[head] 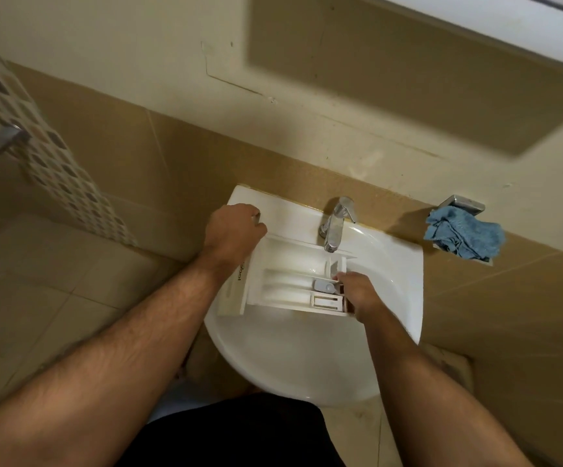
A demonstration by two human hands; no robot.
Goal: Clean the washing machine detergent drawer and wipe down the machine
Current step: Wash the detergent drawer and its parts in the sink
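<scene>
glossy white sink (391,264), shiny metal tap (335,224), plastic drawer (286,264)

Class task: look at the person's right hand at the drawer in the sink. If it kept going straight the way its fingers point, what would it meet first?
Probably the drawer itself: the right hand points left and slightly away, into its small compartments beneath the tap. Depth is uncertain.

Head view – steeply down, close over sink (388,264).
</scene>
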